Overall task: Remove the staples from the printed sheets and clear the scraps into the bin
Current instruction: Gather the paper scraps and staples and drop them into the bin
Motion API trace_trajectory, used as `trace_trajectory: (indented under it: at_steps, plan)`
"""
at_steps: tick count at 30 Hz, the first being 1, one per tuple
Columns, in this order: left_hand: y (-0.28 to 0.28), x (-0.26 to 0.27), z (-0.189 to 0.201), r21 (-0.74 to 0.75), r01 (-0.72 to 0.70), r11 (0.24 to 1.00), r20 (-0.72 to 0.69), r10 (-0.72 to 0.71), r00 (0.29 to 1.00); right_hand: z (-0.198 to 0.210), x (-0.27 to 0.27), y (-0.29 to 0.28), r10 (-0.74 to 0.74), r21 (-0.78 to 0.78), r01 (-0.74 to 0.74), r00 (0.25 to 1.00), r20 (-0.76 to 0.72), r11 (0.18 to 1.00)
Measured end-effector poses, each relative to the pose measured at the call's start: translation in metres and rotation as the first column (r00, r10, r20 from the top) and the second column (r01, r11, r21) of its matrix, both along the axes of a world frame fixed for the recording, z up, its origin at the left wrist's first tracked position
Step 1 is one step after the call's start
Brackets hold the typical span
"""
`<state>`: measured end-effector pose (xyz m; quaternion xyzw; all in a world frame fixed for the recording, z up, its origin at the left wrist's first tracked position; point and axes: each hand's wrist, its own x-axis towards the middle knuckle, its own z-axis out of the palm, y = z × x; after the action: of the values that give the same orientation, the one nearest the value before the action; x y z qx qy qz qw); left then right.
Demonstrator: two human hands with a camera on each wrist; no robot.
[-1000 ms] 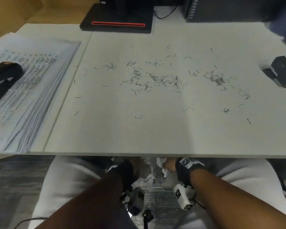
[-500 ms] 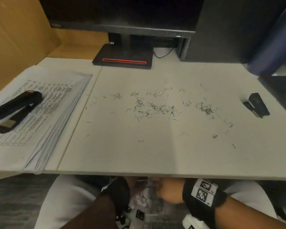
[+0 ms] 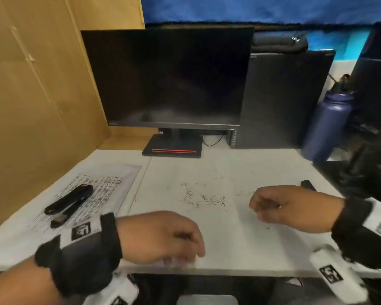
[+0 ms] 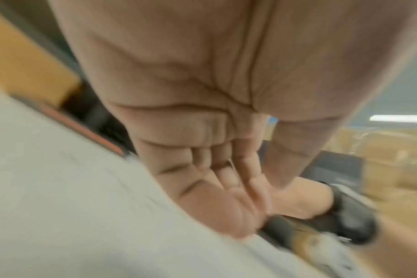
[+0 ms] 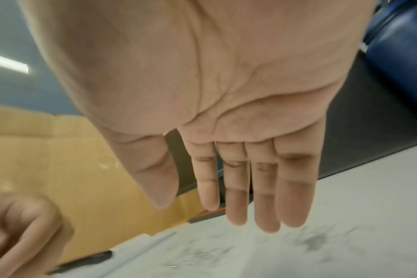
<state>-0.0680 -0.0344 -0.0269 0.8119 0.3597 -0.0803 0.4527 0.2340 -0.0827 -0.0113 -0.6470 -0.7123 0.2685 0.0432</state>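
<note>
Landmark: the dark monitor (image 3: 169,78), standing at the back of your white desk (image 3: 246,238).

Left of the monitor: tan cardboard wall (image 3: 31,84). In front of it and left, the stack of printed sheets (image 3: 110,183) lies flat, long axis running from near-left to far-right toward the monitor base. A slim black stapler (image 3: 69,200) lies on the sheets along the same diagonal, orange tip pointing toward the monitor.

Your left hand (image 3: 161,236) hovers at the near desk edge, in front of the monitor, fingers loosely bent, holding nothing.

Straight in front of the monitor: loose staples (image 3: 207,200), thin bent wire bits, scattered over the matte desktop.

Your right hand (image 3: 290,208), front-right of the monitor, hangs over the desk; the wrist view shows the fingers (image 5: 236,188) straight, together and empty.

Right of the monitor: a black box-shaped computer tower (image 3: 282,100), then a dark blue cylindrical bottle (image 3: 328,126). Blue wall behind.
</note>
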Motion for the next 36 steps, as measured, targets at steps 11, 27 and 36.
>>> trace_trajectory:
  at_steps: [11, 27, 36]
  plan:
    - [0.107, -0.034, -0.027, 0.509, -0.226, 0.830, -0.480, 0.492, 0.726, -0.029, 0.027, 0.062, -0.113, 0.006, 0.115, 0.961, 0.252, 0.993]
    - [0.133, 0.050, -0.020, 0.513, 0.103, 0.852, -0.486, 0.189, 0.853, -0.031, 0.003, 0.150, -0.140, 0.015, 0.150, 0.880, 0.453, 0.989]
    - [0.125, 0.070, -0.055, 0.465, 0.351, 0.812, -0.551, -0.044, 0.833, -0.048, -0.050, 0.185, 0.033, -0.080, 0.001, 0.906, 0.423, 0.997]
